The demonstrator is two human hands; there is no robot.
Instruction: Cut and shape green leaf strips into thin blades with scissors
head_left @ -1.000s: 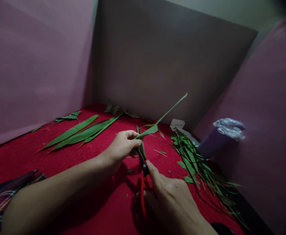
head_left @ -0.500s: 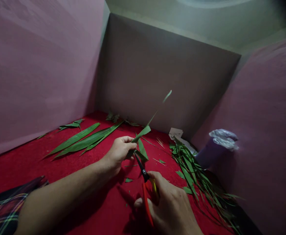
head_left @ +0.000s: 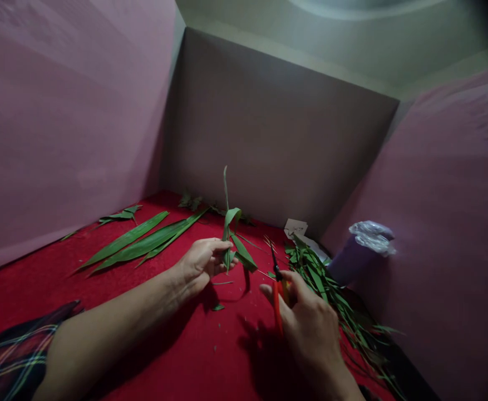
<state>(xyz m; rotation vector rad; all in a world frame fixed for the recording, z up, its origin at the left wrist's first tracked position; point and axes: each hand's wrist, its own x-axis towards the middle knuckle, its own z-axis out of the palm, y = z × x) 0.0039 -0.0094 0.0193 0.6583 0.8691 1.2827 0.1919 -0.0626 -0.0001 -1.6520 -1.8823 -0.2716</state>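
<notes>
My left hand (head_left: 204, 260) pinches a folded green leaf (head_left: 232, 216) between thumb and fingers, above the red cloth. A thin stalk rises from the leaf, and a broad leaf end sticks out to the right below it. Part of the fold is hidden behind my fingers. In my right hand (head_left: 306, 317) is a pair of scissors (head_left: 276, 273) with red and yellow handles and dark blades pointing up and away. The scissors are apart from the leaf, to its right. Whether the blades are fully closed is hard to make out.
Long green leaves (head_left: 143, 245) lie on the red cloth (head_left: 177, 356) at left. A heap of leafy stems (head_left: 335, 295) lies at right, before a purple roll (head_left: 358, 253) topped with clear plastic. Thin sticks (head_left: 270, 243) and a white card (head_left: 296, 227) lie farther back. Pink walls stand on both sides.
The scissors have moved right, away from the leaf, with my right hand. My left hand has turned the leaf, so its stalk now points nearly straight up instead of leaning right.
</notes>
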